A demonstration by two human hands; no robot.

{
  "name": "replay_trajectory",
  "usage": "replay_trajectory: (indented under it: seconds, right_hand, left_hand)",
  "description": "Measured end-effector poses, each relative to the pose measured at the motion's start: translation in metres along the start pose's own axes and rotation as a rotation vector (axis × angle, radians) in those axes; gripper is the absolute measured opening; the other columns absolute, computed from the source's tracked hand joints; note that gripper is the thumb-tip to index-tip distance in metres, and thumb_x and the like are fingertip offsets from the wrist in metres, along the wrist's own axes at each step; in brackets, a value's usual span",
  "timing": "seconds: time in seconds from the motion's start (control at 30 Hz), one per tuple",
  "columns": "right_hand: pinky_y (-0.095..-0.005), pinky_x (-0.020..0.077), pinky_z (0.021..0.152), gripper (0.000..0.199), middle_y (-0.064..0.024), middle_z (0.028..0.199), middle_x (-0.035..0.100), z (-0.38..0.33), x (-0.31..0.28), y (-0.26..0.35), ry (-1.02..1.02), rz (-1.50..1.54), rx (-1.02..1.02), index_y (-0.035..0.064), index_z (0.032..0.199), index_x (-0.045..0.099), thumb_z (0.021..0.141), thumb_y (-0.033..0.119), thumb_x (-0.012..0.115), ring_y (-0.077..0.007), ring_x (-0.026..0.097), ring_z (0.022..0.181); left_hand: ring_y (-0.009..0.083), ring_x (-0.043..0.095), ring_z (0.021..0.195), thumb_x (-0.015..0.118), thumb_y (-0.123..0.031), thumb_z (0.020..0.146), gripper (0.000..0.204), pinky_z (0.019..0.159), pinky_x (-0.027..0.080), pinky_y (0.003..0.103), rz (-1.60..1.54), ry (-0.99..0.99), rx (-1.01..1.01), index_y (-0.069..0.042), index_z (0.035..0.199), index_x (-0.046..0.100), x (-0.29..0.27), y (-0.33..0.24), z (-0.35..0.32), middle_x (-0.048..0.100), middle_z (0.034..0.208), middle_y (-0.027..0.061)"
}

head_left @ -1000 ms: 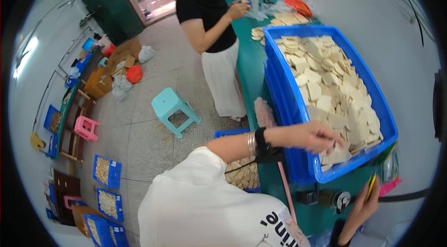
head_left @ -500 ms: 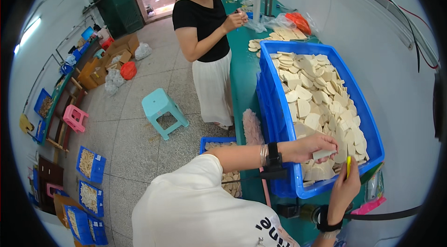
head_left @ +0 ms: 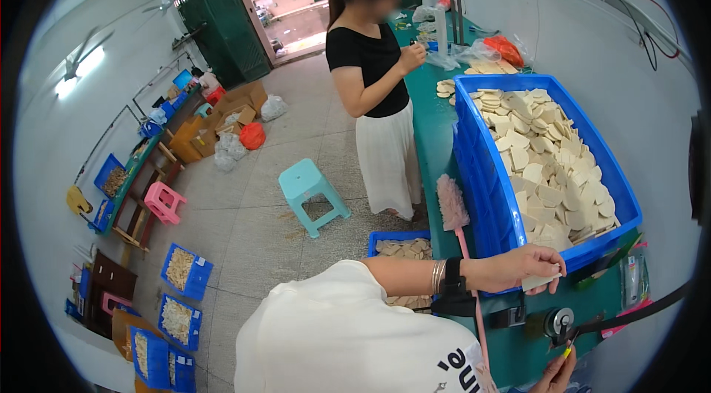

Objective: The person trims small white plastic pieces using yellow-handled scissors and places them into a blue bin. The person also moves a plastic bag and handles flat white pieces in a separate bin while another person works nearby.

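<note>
My left hand (head_left: 527,268) is at the near left corner of the large blue crate (head_left: 511,224). Its fingers are closed on a flat, pale cream piece (head_left: 539,281). Low at the right edge of my work area, my right hand (head_left: 557,376) pinches a slim yellow-handled tool (head_left: 568,351). The tool's tip points toward a round container with a metal top (head_left: 558,320) on the green table; whether they touch I cannot tell. Many similar flat cream pieces (head_left: 552,163) fill the crate, several with rounded edges.
A co-worker (head_left: 376,60) in a black top stands left of the green table (head_left: 437,142). A pink fluffy duster (head_left: 453,204) lies by the crate. Another blue crate (head_left: 378,236) sits low beside the table. Behind it are a turquoise stool (head_left: 305,182) and several blue bins (head_left: 187,272).
My right hand has moved from the crate's near edge down to beside the round container, still with the yellow tool. My left hand has shifted out over the crate's near corner. The view has turned.
</note>
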State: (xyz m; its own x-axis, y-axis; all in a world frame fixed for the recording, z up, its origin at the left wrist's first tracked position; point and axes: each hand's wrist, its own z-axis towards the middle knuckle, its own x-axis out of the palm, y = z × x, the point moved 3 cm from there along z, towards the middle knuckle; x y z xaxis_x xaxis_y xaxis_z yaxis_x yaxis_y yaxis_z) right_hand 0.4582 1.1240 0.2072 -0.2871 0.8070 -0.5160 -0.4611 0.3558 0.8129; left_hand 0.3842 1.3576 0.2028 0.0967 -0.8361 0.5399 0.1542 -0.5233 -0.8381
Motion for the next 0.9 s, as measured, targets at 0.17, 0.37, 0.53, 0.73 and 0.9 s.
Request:
replay_trajectory:
  seconds: [0.17, 0.37, 0.53, 0.73, 0.9]
  right_hand:
    - [-0.0306, 0.0482, 0.083, 0.027, -0.0176, 0.105, 0.067, -0.022, -0.019, 0.001, -0.018, -0.013, -0.082, -0.0075, 0.113, 0.062, 0.096, 0.014, 0.059, -0.0205, 0.06, 0.09]
    - [-0.0299, 0.0482, 0.081, 0.026, -0.0158, 0.103, 0.067, -0.042, -0.036, -0.012, 0.019, -0.023, -0.129, -0.0086, 0.113, 0.06, 0.095, 0.01, 0.059, -0.0196, 0.059, 0.086]
    - [-0.0244, 0.0446, 0.076, 0.028, -0.0096, 0.103, 0.063, -0.036, -0.041, -0.019, 0.096, 0.11, -0.072, -0.004, 0.121, 0.055, 0.097, 0.008, 0.051, -0.0144, 0.058, 0.088]
    - [-0.0282, 0.0459, 0.081, 0.029, -0.014, 0.102, 0.065, -0.021, -0.037, -0.001, 0.074, 0.016, -0.3, -0.0017, 0.115, 0.062, 0.087, -0.002, 0.056, -0.0205, 0.061, 0.09]
    - [-0.0281, 0.0449, 0.062, 0.033, -0.01, 0.083, 0.062, -0.021, -0.018, -0.006, 0.064, 0.025, -0.375, 0.0106, 0.114, 0.066, 0.083, 0.001, 0.066, -0.0213, 0.058, 0.07]
  left_hand:
    - [0.0068, 0.049, 0.059, 0.053, -0.028, 0.098, 0.026, 0.05, 0.039, 0.02, 0.03, 0.013, -0.048, -0.005, 0.11, 0.053, 0.034, 0.016, -0.02, 0.059, 0.087, 0.0044]
    - [0.006, 0.049, 0.062, 0.049, -0.028, 0.099, 0.029, 0.05, 0.039, 0.02, 0.114, 0.075, -0.127, -0.008, 0.119, 0.049, 0.055, 0.061, -0.026, 0.055, 0.091, 0.0038]
    - [0.0069, 0.05, 0.075, 0.05, -0.018, 0.094, 0.04, 0.065, 0.043, 0.022, 0.057, 0.137, -0.059, -0.01, 0.132, 0.043, 0.065, 0.067, -0.025, 0.054, 0.1, 0.003]
    - [0.0202, 0.064, 0.095, 0.055, -0.009, 0.093, 0.049, 0.079, 0.054, 0.031, 0.021, 0.054, -0.01, -0.008, 0.138, 0.037, 0.058, 0.061, -0.026, 0.057, 0.11, 0.0094]
    - [0.0238, 0.063, 0.099, 0.057, -0.02, 0.095, 0.05, 0.082, 0.055, 0.035, 0.024, 0.0, -0.096, -0.002, 0.137, 0.037, 0.054, 0.072, -0.028, 0.055, 0.116, 0.0112]
